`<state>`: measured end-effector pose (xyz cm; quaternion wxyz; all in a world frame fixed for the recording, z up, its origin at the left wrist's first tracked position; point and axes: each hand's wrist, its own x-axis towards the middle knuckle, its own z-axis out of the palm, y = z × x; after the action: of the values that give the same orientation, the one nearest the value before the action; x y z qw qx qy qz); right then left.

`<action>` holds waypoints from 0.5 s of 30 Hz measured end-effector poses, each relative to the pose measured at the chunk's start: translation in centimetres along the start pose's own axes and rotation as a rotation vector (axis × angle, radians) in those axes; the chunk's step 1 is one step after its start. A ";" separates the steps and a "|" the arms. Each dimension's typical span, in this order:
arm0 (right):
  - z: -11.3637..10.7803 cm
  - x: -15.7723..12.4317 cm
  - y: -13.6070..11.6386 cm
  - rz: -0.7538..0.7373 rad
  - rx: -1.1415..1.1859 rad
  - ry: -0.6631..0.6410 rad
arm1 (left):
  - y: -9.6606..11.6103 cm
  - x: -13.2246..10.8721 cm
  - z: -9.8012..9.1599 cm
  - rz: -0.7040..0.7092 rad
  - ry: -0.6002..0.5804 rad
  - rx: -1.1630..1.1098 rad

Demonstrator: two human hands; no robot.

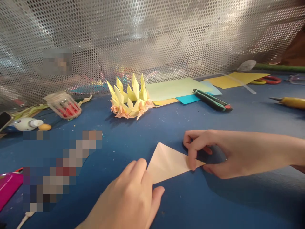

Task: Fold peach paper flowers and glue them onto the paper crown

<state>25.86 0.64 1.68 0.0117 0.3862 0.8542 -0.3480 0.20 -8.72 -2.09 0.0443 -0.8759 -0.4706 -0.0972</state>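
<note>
A pale peach paper triangle (168, 163) lies folded on the blue table (166, 127). My left hand (130, 198) rests at its lower left corner, fingers curled down onto the paper's edge. My right hand (209, 152) reaches in from the right and presses its index finger on the triangle's right tip, the thumb under or beside it. Behind them stands a yellow and peach folded-paper crown (130, 98).
Sheets of coloured paper (176, 89), a green utility knife (212, 100), scissors (265, 79) and a yellow tool (292, 102) lie at the back right. A clear jar (63, 104) and a glue bottle (27, 124) sit at the left. A perforated metal screen (152, 38) closes the back.
</note>
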 end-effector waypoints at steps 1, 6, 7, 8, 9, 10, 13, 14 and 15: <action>-0.2 0.1 -0.1 0.028 -0.002 -0.008 | -0.2 0.4 0.0 -0.015 0.001 -0.013; 0.9 0.9 0.5 0.027 -0.007 0.113 | -0.7 1.4 0.9 -0.019 0.102 -0.165; 1.1 1.1 0.7 0.006 0.002 0.122 | -0.8 1.4 1.0 -0.010 0.124 -0.210; 1.3 1.3 0.8 -0.015 0.012 0.130 | -0.9 1.4 1.2 -0.006 0.145 -0.244; 1.5 1.4 0.8 -0.034 0.023 0.142 | -1.0 1.5 1.3 -0.007 0.165 -0.266; 1.6 1.5 0.9 -0.054 0.034 0.157 | -1.2 1.6 1.3 -0.009 0.194 -0.276; 1.7 1.4 0.8 -0.138 0.088 0.217 | -1.4 1.9 1.1 -0.007 0.264 -0.273; 1.7 1.3 0.8 -0.160 0.117 0.238 | -1.5 2.0 0.9 -0.003 0.277 -0.277; 1.7 1.3 0.7 -0.171 0.149 0.261 | -1.6 2.0 0.7 0.003 0.281 -0.289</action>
<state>25.05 0.78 -0.38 -0.1579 0.3537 0.8500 -0.3571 0.08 -6.07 -2.41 -0.0163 -0.8515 -0.4398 -0.2851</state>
